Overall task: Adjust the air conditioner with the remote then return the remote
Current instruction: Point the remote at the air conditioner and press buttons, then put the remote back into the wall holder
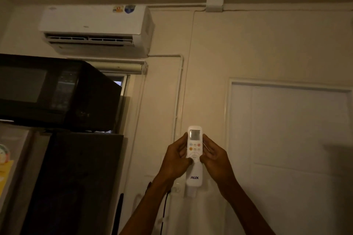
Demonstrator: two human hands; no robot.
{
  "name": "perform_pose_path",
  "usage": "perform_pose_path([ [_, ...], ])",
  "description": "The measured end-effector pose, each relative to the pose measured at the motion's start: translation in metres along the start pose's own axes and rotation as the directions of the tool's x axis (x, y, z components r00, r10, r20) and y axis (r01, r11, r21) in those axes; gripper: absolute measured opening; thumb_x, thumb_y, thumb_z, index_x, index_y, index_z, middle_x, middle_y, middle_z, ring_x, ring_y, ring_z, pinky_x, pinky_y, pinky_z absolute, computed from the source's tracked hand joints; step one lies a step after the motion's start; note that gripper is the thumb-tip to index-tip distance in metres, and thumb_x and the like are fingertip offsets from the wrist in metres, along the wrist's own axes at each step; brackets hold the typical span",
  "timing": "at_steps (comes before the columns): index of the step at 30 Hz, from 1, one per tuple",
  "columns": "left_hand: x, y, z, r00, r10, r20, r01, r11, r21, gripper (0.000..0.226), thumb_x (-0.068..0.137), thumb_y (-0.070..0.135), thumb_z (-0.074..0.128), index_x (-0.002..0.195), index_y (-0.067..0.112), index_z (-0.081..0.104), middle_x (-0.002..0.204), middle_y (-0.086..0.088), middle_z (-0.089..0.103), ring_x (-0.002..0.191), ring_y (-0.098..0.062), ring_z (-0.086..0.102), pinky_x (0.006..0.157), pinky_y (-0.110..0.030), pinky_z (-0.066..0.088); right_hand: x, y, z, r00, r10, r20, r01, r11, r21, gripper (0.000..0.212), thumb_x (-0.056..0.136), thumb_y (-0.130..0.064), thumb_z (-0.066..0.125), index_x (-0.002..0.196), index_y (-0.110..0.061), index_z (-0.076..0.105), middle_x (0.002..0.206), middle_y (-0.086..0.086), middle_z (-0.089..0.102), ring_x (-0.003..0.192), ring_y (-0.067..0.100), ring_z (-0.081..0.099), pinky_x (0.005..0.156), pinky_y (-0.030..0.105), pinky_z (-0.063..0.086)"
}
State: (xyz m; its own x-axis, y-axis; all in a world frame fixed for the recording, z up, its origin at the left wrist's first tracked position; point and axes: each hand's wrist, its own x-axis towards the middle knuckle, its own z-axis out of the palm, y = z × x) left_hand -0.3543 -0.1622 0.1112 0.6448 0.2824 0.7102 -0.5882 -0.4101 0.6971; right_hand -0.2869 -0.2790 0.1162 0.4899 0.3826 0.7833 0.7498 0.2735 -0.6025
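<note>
Gripping a white remote (194,150) from both sides, the left hand (176,160) and right hand (214,158) hold it upright before a pale wall. The fingers of each hand curl closed around its edges, and the left thumb rests on the lower buttons. Its small screen faces the person. Just below it, a white wall holder (190,191) appears to sit against the wall. Up and to the left hangs the white air conditioner (93,25), its vent flap open, above a black microwave (57,91). The adjusting step seems under way; next probably comes sliding the remote down into the holder.
</note>
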Motion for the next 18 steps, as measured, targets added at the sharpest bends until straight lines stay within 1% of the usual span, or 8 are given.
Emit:
perform_pose_path([
  [2,0.022,-0.021,0.003,1.000,-0.008,0.008,0.008,1.000,-0.019,0.082,0.073,-0.023,0.056,0.130,0.032,0.031,0.103,0.024,0.055,0.086,0.016,0.060,0.076,-0.011,0.054,0.018,0.024,-0.001,1.000,-0.001,-0.014,0.000,1.000,-0.025,0.062,0.082,0.009,0.053,0.132,-0.024,0.038,0.120,-0.013,0.051,0.111,0.010,0.053,0.071,0.004,0.049],
  [4,0.043,-0.044,0.006,0.999,-0.025,0.021,0.026,0.999,-0.032,0.081,0.074,-0.021,0.057,0.135,0.026,0.033,0.104,0.024,0.055,0.086,0.015,0.059,0.077,-0.011,0.054,0.034,0.049,-0.002,1.000,0.002,-0.025,-0.003,0.999,-0.051,0.058,0.083,0.007,0.053,0.134,-0.017,0.039,0.121,-0.011,0.050,0.112,0.010,0.051,0.071,0.003,0.049],
  [7,0.070,-0.079,0.009,0.998,-0.045,0.049,0.046,0.999,-0.026,0.080,0.074,-0.018,0.060,0.138,0.021,0.034,0.117,0.016,0.054,0.099,0.006,0.057,0.082,-0.015,0.053,0.054,0.089,-0.001,0.998,0.022,-0.050,-0.025,0.998,-0.061,0.054,0.084,0.003,0.053,0.134,-0.014,0.040,0.121,-0.010,0.049,0.112,0.010,0.051,0.069,0.003,0.049],
  [8,0.077,-0.091,0.009,0.998,-0.045,0.054,0.046,0.999,-0.019,0.080,0.073,-0.018,0.061,0.138,0.021,0.035,0.116,0.017,0.054,0.099,0.006,0.058,0.082,-0.015,0.053,0.060,0.102,0.000,0.997,0.029,-0.066,-0.033,0.997,-0.066,0.054,0.085,0.002,0.053,0.134,-0.014,0.040,0.121,-0.009,0.049,0.111,0.011,0.051,0.068,0.004,0.050],
  [10,0.094,-0.116,0.011,0.997,-0.055,0.058,0.056,0.998,-0.010,0.080,0.073,-0.019,0.060,0.137,0.022,0.035,0.109,0.023,0.055,0.091,0.012,0.060,0.080,-0.016,0.055,0.072,0.129,0.001,0.995,0.050,-0.088,-0.057,0.995,-0.079,0.052,0.085,0.001,0.053,0.134,-0.015,0.041,0.120,-0.008,0.051,0.109,0.012,0.053,0.067,0.005,0.050],
  [12,0.110,-0.140,0.015,0.995,-0.079,0.056,0.080,0.997,-0.020,0.081,0.073,-0.020,0.059,0.138,0.022,0.035,0.110,0.022,0.054,0.090,0.013,0.059,0.083,-0.019,0.055,0.084,0.156,0.002,0.994,0.058,-0.094,-0.068,0.992,-0.109,0.052,0.085,0.001,0.052,0.134,-0.015,0.041,0.119,-0.008,0.052,0.107,0.011,0.055,0.067,0.004,0.050],
  [15,0.134,-0.175,0.017,0.995,-0.084,0.055,0.085,0.996,-0.017,0.081,0.073,-0.019,0.059,0.138,0.022,0.033,0.121,0.015,0.051,0.099,0.006,0.057,0.089,-0.025,0.054,0.105,0.197,0.003,0.993,0.059,-0.105,-0.072,0.989,-0.131,0.052,0.086,0.001,0.051,0.134,-0.016,0.041,0.123,-0.004,0.053,0.107,0.011,0.054,0.066,0.001,0.047],
  [18,0.158,-0.213,0.022,0.995,-0.085,0.046,0.086,0.996,-0.019,0.080,0.074,-0.020,0.058,0.139,0.020,0.033,0.124,0.013,0.049,0.109,0.002,0.052,0.087,-0.020,0.053,0.124,0.242,0.004,0.991,0.077,-0.106,-0.093,0.985,-0.148,0.051,0.087,-0.001,0.050,0.135,-0.016,0.040,0.133,0.001,0.051,0.112,0.013,0.054,0.066,-0.001,0.045],
])
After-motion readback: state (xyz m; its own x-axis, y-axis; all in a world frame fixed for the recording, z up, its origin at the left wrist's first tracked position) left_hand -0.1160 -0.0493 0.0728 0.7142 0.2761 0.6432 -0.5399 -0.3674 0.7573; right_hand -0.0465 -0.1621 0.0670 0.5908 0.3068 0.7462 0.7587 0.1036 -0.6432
